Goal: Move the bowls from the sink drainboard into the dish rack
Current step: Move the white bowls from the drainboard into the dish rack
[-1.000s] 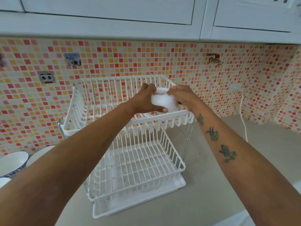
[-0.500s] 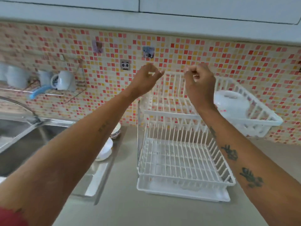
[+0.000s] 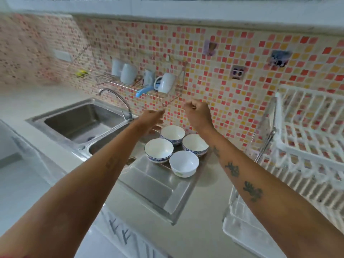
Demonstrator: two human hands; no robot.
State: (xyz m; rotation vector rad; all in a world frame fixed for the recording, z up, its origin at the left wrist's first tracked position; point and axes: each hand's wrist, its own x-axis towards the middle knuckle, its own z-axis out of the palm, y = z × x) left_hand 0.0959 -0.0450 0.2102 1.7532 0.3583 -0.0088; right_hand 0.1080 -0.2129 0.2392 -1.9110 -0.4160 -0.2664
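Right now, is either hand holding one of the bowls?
No: the left hand and right hand hover empty above the four bowls standing on the sink drainboard.

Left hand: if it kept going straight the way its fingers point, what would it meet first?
Probably the tiled wall behind the drainboard: the left hand points forward above the rear bowl, though depth is unclear.

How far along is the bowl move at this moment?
Done: nothing can be confirmed; the visible part of the dish rack shows no bowl. In hand: nothing; the left hand and right hand hover above the drainboard. Left: four bowls wait there.
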